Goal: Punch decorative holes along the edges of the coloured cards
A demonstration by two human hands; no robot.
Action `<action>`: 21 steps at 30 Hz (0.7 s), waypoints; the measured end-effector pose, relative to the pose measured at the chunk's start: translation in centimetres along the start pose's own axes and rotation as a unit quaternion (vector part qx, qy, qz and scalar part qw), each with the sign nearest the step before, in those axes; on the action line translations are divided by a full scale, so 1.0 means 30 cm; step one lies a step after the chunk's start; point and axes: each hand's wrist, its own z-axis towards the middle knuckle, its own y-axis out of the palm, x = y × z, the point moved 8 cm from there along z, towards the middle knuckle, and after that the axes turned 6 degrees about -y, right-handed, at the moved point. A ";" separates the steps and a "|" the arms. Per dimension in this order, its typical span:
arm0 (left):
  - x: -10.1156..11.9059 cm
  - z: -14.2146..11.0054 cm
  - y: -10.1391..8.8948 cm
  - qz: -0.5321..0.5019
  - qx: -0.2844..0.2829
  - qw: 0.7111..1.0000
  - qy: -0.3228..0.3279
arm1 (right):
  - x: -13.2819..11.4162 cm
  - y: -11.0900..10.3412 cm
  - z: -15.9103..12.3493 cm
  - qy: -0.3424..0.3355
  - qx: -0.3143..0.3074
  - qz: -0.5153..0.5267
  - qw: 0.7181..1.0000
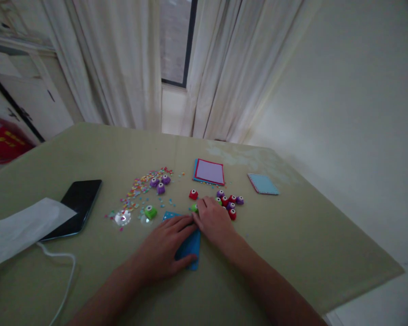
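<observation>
My left hand (168,244) lies flat with its fingers spread on a blue sheet of paper (189,251), pressing it to the table. Small holes show near the sheet's upper left corner. At the sheet's upper right edge, my right hand (215,220) closes thumb and fingers round a small green craft punch (194,208), which is partly hidden by the fingers. A red punch (193,194) stands just beyond. Right of my right hand sit several red, purple and green punches (231,199) in a cluster. Another green punch (150,212) is left of the sheet.
Coloured paper confetti (141,185) is scattered at left, beside several purple punches (161,188) and a clear disc (123,218). Stacked paper squares (209,172) and a light blue stack (263,184) lie farther back. White paper (27,224) overlaps a black tablet (83,197); a white cable (71,271) trails nearby.
</observation>
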 end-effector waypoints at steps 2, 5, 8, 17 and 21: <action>-0.005 -0.005 0.001 0.007 -0.002 1.000 0.002 | 0.028 -0.009 -0.061 0.019 0.054 0.023 0.998; -0.028 -0.008 0.002 0.030 0.010 0.999 -0.004 | 0.064 -0.026 -0.123 0.020 0.130 0.119 0.984; -0.075 -0.011 -0.012 0.054 0.045 0.997 -0.037 | 0.104 -0.015 -0.142 0.039 0.130 0.241 0.961; -0.146 -0.040 -0.022 0.076 0.047 0.994 -0.069 | 0.055 0.027 -0.145 -0.006 0.013 0.277 0.961; -0.142 -0.036 -0.034 0.075 0.063 0.992 -0.082 | 0.064 0.032 -0.152 0.009 -0.011 0.282 0.959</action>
